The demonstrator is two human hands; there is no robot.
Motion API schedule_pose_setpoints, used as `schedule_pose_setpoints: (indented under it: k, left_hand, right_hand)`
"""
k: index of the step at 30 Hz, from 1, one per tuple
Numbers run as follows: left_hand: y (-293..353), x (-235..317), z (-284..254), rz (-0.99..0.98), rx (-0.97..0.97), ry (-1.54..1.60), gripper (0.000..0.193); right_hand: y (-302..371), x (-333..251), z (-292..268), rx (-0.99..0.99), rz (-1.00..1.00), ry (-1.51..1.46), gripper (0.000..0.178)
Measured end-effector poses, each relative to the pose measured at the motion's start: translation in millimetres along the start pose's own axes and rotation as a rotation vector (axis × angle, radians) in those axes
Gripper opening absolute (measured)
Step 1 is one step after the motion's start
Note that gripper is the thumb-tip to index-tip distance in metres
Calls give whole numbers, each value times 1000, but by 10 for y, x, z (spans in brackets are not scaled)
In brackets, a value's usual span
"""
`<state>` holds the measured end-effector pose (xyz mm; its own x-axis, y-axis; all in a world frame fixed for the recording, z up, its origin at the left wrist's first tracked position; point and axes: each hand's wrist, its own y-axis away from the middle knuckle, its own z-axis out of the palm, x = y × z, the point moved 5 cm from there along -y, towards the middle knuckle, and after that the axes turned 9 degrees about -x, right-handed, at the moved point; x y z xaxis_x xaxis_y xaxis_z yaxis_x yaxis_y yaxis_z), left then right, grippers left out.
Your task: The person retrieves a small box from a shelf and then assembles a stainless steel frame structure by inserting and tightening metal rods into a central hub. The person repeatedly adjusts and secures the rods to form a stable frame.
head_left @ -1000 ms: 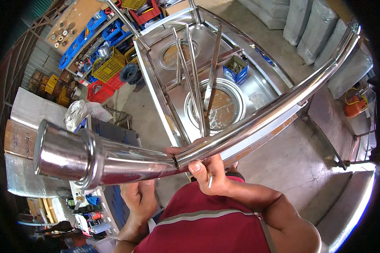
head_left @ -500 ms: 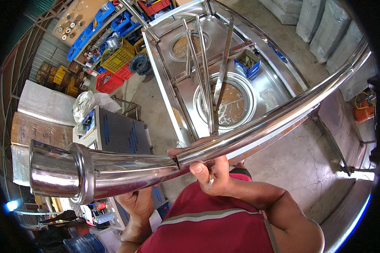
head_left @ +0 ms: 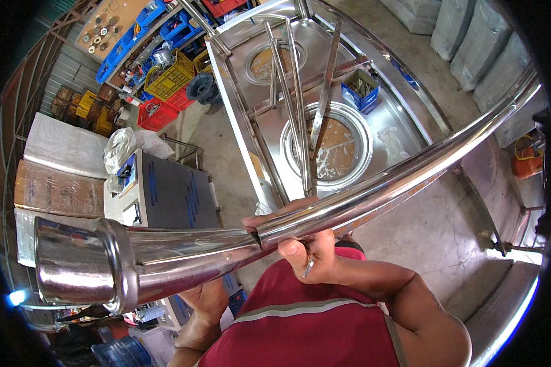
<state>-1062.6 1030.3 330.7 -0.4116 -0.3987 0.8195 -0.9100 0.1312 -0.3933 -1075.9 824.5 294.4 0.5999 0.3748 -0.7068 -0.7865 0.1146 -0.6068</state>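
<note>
A long polished metal pipe (head_left: pixel 349 199) crosses the view in front of me, rising from lower left to upper right. Its left end widens into a broad tube with a raised collar (head_left: pixel 121 266), and a dark seam shows near mid-length. My right hand (head_left: pixel 309 257) is wrapped round the pipe by that seam, the thumb on the near side and fingers showing beyond it. A small shiny ring or similar piece shows at its fingers. Under the wide section, my left hand (head_left: pixel 207 300) supports the pipe; its fingers are mostly hidden behind the metal.
Beyond the pipe stands a stainless steel table frame (head_left: pixel 404 131) with round openings, loose metal bars (head_left: pixel 295 92) and a blue box (head_left: pixel 360 90) of small parts. A grey cabinet (head_left: pixel 174 189) and yellow crate (head_left: pixel 170 74) stand left; wrapped slabs (head_left: pixel 483 46) stand far right.
The pipe's wide left end has dropped lower and shifted slightly left, so the pipe slopes more steeply. Both hands keep their places on it.
</note>
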Motion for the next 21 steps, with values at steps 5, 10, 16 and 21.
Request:
schedule_pose_setpoints:
  k: [5, 10, 16, 21]
  left_hand:
    - [-7, -47, -2, 82, -29, 4, 14]
    - [6, -87, 101, 78, 36, -37, 16]
    - [-123, 291, 125, 385, -167, -343, 21]
    - [-216, 249, 146, 247, -234, -92, 20]
  right_hand:
    - [18, 17, 12, 51, 59, -87, 36]
    - [5, -18, 1, 48, 79, -53, 38]
    - [65, -18, 25, 16, 121, -41, 43]
    - [140, -19, 56, 105, 183, -73, 46]
